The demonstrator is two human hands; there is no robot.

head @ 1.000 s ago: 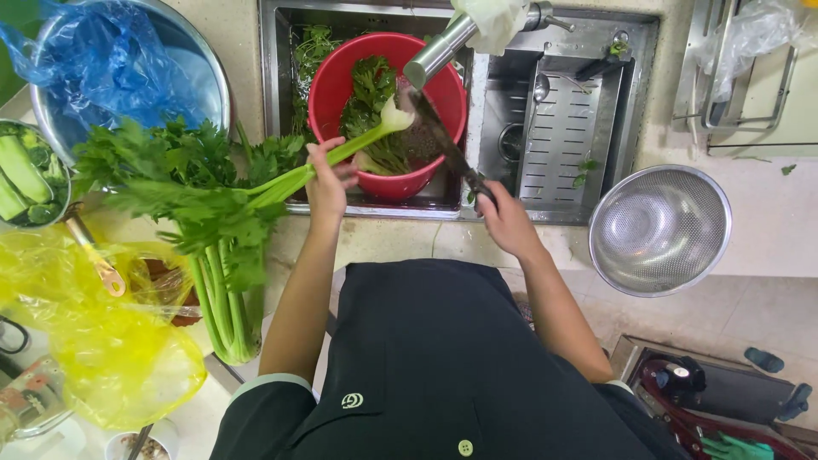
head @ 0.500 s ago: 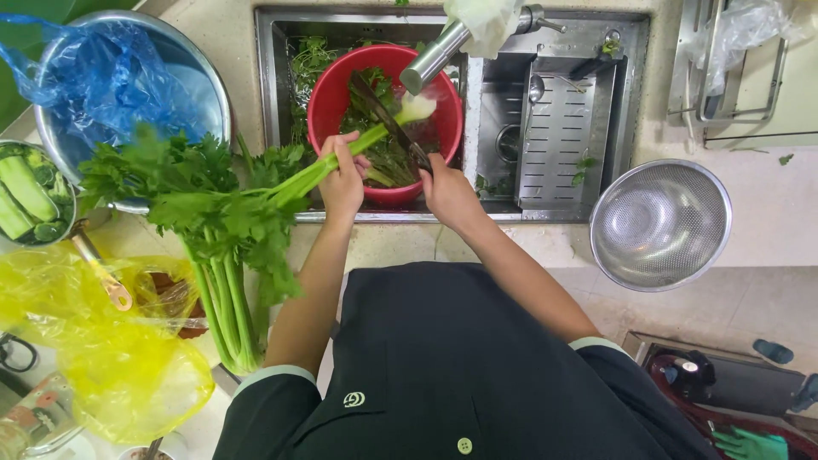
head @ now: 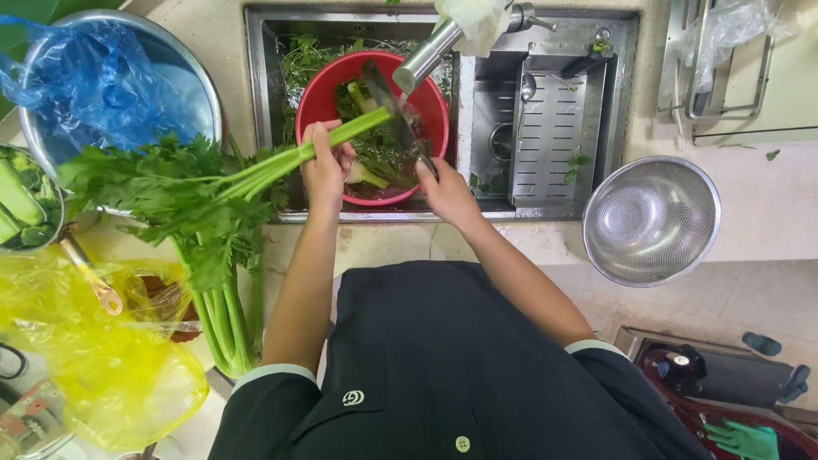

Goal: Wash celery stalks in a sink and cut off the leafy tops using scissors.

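Note:
My left hand grips a bunch of celery by its stalks, the leafy tops hanging left over the counter and the cut ends reaching over a red basin in the sink. My right hand holds a knife whose dark blade points up into the basin, next to the stalk ends. A pale cut root piece lies in the basin among green trimmings. The faucet hangs over the basin.
More celery stalks lie on the counter by a yellow plastic bag. A steel bowl with a blue bag stands at the back left, a metal colander at the right, and a pan of cut greens at the far left.
The knife has swung from my right side to above the basin beside the stalk ends. The pale root end is off the celery and lies in the basin.

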